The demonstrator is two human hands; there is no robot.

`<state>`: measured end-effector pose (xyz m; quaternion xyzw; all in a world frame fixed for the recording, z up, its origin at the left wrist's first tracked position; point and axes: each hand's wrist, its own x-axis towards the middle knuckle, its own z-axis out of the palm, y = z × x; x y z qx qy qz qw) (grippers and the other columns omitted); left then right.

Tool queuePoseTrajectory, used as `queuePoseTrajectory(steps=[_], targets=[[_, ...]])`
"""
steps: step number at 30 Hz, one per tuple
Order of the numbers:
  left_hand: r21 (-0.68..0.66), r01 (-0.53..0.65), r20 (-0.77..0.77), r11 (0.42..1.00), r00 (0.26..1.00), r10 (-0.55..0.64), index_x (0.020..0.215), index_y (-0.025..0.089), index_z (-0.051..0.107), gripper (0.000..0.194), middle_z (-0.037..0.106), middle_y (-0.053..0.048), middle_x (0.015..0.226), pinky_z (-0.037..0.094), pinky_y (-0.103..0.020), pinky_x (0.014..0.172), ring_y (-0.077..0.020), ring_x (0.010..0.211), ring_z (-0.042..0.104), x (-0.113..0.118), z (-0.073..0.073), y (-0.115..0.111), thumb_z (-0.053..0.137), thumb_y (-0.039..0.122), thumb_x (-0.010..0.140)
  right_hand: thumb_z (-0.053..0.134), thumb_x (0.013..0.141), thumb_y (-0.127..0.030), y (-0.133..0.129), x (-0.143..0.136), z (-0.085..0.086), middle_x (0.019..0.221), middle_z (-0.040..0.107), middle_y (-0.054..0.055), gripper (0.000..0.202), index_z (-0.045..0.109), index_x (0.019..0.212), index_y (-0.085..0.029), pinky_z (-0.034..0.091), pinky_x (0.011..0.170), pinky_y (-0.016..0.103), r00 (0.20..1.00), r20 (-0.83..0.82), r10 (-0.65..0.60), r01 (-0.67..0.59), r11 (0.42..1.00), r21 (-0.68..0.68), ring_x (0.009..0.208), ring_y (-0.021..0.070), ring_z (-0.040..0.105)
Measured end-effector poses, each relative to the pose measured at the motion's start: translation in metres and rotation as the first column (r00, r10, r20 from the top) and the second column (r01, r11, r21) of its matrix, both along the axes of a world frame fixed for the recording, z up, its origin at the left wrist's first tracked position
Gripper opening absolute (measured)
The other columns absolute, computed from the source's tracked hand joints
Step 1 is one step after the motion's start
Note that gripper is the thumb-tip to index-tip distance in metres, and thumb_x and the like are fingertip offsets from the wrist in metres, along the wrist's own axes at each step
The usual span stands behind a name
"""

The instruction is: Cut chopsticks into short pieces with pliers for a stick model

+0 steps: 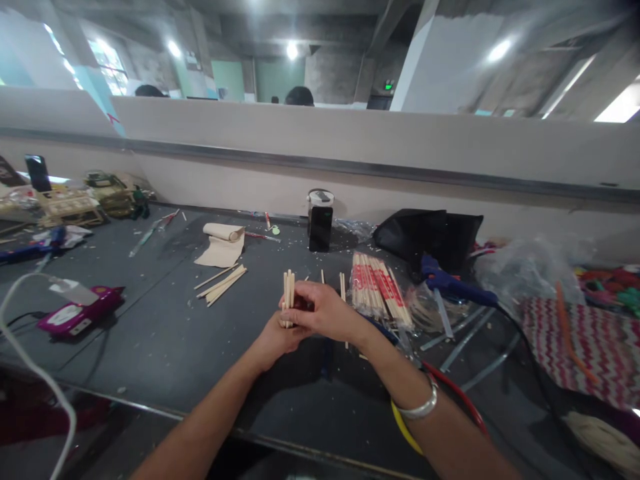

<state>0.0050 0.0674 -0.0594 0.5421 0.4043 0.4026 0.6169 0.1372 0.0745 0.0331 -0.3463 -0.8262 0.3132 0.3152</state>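
Both hands meet over the middle of the table around a small upright bundle of wooden chopsticks [289, 288]. My left hand [281, 339] is closed around its lower part from below. My right hand [325, 311] comes from the right, thumb and fingers closed on the same bundle; some fingertips are hidden. Several loose chopsticks [223, 285] lie to the left. Right of my hands is a clear packet of chopsticks [377, 287] with red printed wrappers. A few single sticks lie partly behind my right hand.
A phone [321, 229] leans upright at the back. Left are a roll of tan cloth [221, 243] and a purple power strip [80, 311]. At right lie a blue glue gun [457, 283] with its cable, a black bag [430, 233], clear glue sticks and zigzag-patterned fabric [545, 347].
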Motion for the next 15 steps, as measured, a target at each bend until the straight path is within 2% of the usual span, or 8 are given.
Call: queuePoseTrajectory(steps=[4,9,12,15], targets=[[0.006,-0.060,0.013,0.998,0.998,0.060,0.065,0.018,0.046,0.023,0.032,0.009,0.048,0.018,-0.019,0.036,-0.0039,0.040,0.023,0.003,0.001,-0.002,0.063,0.033,0.071,0.061,0.079,-0.018,-0.001,-0.002,-0.002,0.083,0.060,0.001,0.006,0.063,0.085,-0.015,0.041,0.074,0.023,0.999,0.049,-0.010,0.004,0.993,0.119,0.079,0.0130,0.054],[0.029,-0.072,0.036,0.997,0.997,0.071,0.077,0.019,0.048,0.019,0.036,0.009,0.053,0.021,-0.019,0.037,-0.0045,0.041,0.025,0.005,0.002,-0.003,0.064,0.026,0.068,0.057,0.082,-0.016,-0.007,-0.005,0.000,0.085,0.062,0.002,0.007,0.063,0.085,-0.015,0.042,0.075,0.024,0.995,0.097,0.019,-0.030,0.993,0.113,0.080,0.0139,0.056],[0.079,-0.101,0.045,0.992,0.994,0.097,0.070,0.018,0.048,0.017,0.039,0.007,0.054,0.024,-0.019,0.040,-0.0050,0.043,0.029,0.001,0.003,-0.002,0.062,0.027,0.069,0.056,0.084,-0.017,-0.009,-0.007,0.001,0.084,0.062,0.003,0.008,0.063,0.084,-0.015,0.042,0.074,0.024,0.994,0.112,-0.005,-0.009,0.992,0.129,0.079,0.0142,0.056],[0.117,-0.078,0.031,0.990,0.997,0.075,0.060,0.016,0.049,0.018,0.044,0.005,0.051,0.031,-0.020,0.046,-0.0069,0.046,0.037,-0.007,0.006,-0.001,0.059,0.027,0.070,0.054,0.084,-0.017,-0.009,-0.008,0.000,0.084,0.063,0.003,0.008,0.062,0.084,-0.015,0.042,0.074,0.024,0.993,0.111,-0.034,0.020,0.992,0.124,0.079,0.0142,0.056]])
